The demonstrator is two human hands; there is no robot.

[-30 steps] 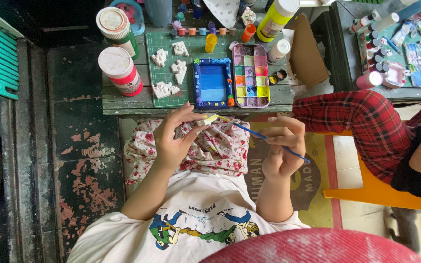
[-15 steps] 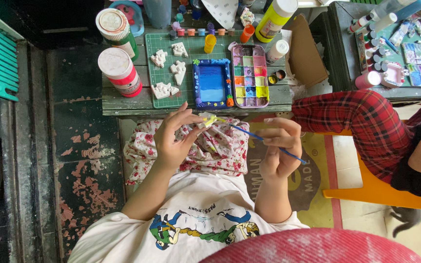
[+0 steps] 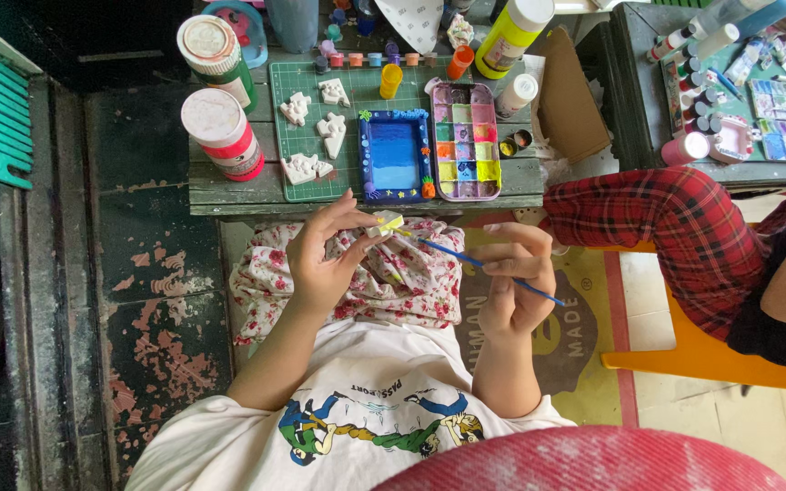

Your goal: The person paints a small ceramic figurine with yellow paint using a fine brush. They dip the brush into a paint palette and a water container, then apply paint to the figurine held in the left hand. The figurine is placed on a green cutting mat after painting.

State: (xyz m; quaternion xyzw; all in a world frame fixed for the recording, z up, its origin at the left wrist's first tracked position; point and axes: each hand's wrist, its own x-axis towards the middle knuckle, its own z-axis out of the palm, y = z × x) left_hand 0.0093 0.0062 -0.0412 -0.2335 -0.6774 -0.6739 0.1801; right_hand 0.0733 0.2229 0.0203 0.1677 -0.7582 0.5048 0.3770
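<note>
My left hand [image 3: 325,255] pinches a small white clay figure [image 3: 382,225] with a yellow-painted patch, held above my lap. My right hand [image 3: 511,282] grips a thin blue paintbrush [image 3: 475,264] whose tip touches the figure. Ahead, on the low wooden table [image 3: 229,193], lie a green cutting mat [image 3: 349,118] with several unpainted white clay shapes [image 3: 331,135], a blue painted frame-like tray [image 3: 394,155] and a paint palette [image 3: 465,142] with many colour wells.
Two round-lidded canisters [image 3: 220,132] stand at the table's left. Small paint pots [image 3: 391,80] and a yellow bottle [image 3: 513,36] sit at the back. A person in red plaid trousers [image 3: 675,223] sits on an orange chair at right, beside another table with paints [image 3: 775,118].
The brush tip has shifted slightly along the clay figure; both hands stay in nearly the same place.
</note>
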